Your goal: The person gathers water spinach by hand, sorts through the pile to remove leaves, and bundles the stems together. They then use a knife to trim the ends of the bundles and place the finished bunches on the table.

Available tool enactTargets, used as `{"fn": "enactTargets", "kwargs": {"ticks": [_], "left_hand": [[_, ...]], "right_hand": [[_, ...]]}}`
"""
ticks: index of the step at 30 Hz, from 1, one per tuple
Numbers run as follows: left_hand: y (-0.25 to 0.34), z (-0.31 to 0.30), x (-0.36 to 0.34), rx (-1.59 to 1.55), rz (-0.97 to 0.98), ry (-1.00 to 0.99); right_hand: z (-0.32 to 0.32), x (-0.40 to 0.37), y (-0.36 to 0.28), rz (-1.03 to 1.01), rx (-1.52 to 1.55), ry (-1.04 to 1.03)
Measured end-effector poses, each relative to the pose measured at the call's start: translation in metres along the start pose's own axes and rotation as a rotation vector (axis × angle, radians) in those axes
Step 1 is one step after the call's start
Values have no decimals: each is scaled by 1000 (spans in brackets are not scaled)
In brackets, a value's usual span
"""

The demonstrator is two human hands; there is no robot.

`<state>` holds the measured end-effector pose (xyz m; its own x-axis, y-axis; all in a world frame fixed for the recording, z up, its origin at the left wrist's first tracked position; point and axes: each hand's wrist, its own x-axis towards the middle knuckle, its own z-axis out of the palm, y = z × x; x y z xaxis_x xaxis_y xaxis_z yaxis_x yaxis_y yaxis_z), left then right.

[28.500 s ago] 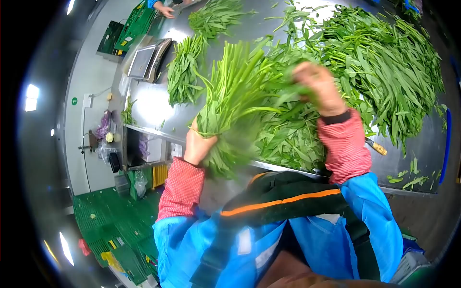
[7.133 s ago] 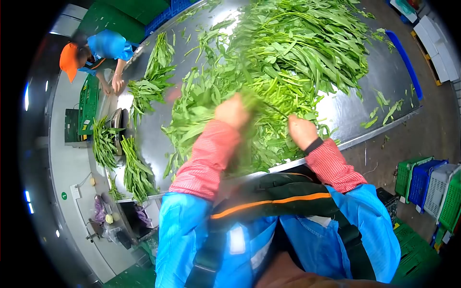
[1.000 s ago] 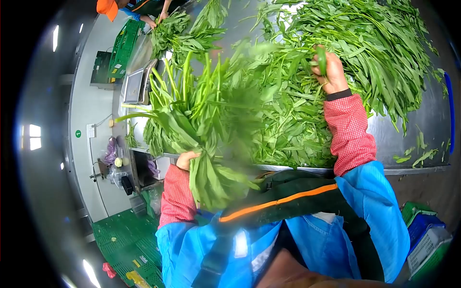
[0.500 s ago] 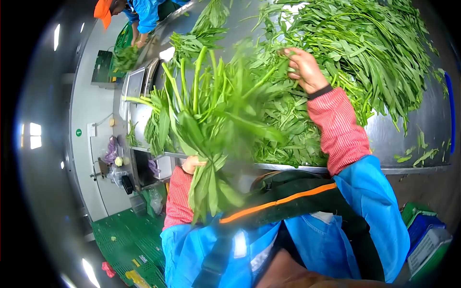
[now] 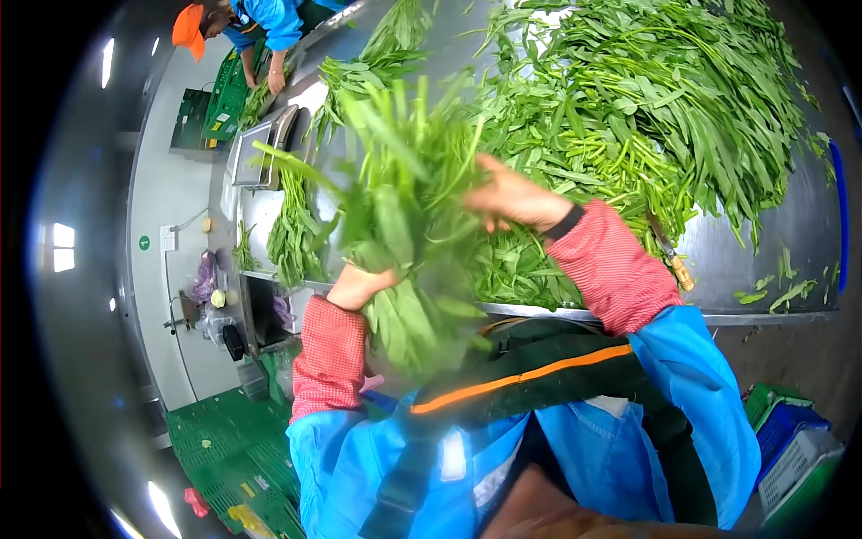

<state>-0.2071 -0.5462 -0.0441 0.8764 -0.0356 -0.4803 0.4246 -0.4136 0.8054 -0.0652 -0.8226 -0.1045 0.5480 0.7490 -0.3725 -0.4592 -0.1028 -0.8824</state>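
My left hand (image 5: 361, 286) is closed around a thick bunch of leafy green stems (image 5: 395, 211), which look like water spinach. The bunch stands upright before my body, cut ends up and leaves hanging below the fist; its upper part is smeared by motion. At the bunch's right side is my right hand (image 5: 516, 196), its blurred fingertips against the stems. Behind that hand, a large heap of the same greens (image 5: 664, 99) covers the steel table (image 5: 736, 265). A knife with a wooden handle (image 5: 682, 272) lies beside the heap, close to my right sleeve.
Smaller bunches (image 5: 296, 229) lie along the table's left side, near a weighing scale (image 5: 260, 153). At the far left a co-worker in an orange cap (image 5: 189, 31) bends over a green crate (image 5: 226, 101). More green crates (image 5: 233, 440) stand low on the left, and stacked crates (image 5: 795, 440) low on the right.
My right hand has come left and down from the heap to the bunch, uncovering the knife. The left hand and bunch have shifted slightly. The co-worker's hands have moved over the crate.
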Motion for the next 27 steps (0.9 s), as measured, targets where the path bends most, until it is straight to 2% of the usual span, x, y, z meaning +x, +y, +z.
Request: {"fn": "enactTargets", "kwargs": {"ticks": [1, 2, 3, 4, 5, 6, 7, 9, 10, 11, 12, 14, 15, 16, 18, 20, 21, 22, 23, 25, 26, 27], "left_hand": [[10, 5, 4, 41, 105, 0], [21, 3, 3, 287, 129, 10], [27, 5, 2, 429, 223, 63], [29, 7, 2, 567, 314, 121], [19, 0, 3, 486, 318, 125], [3, -10, 4, 404, 320, 127], [-9, -20, 3, 538, 367, 152], [-17, -23, 2, 634, 301, 272], [-20, -24, 3, 682, 269, 331], [-22, -24, 5, 788, 381, 393], [-21, -23, 7, 759, 356, 419], [-16, -20, 11, 701, 306, 465], [-11, -18, 13, 738, 292, 472], [-7, -16, 14, 709, 310, 478], [0, -11, 15, 651, 339, 493], [0, -10, 22, 782, 417, 444], [-9, -11, 28, 800, 432, 423], [-2, -7, 31, 816, 448, 403], [5, 0, 28, 726, 361, 418], [-3, -3, 30, 770, 355, 383], [-7, -5, 30, 791, 351, 367], [-10, -7, 26, 707, 339, 387]], "right_hand": [[6, 9, 9, -230, 38, 12], [10, 25, 30, -459, 74, 22], [-13, 45, 58, -368, 60, 196], [-35, 27, 30, -154, 34, 146], [-49, 19, 28, -315, 182, 213], [-52, -8, 0, -223, 381, 340], [-73, -10, 7, -414, 580, 272], [-116, -21, 11, -743, 742, -36], [-121, -30, 9, -851, 898, -111], [-124, -36, 10, -830, 848, -152], [-124, -40, 11, -810, 797, -193], [-97, -25, 10, -451, 97, 92], [-78, -32, -2, -236, -540, 188], [-72, -21, 11, -404, -824, 280], [-58, -12, 14, -473, -613, 196], [-24, -7, 0, -453, -369, 83], [-11, -7, -7, -430, -384, 40], [1, -7, -11, -569, -248, 25], [-2, -7, -18, -395, -409, 38], [-20, 1, -13, -370, -308, 59], [-38, 2, 2, -516, -47, 69], [-54, -6, -3, -532, -5, 242]]}}
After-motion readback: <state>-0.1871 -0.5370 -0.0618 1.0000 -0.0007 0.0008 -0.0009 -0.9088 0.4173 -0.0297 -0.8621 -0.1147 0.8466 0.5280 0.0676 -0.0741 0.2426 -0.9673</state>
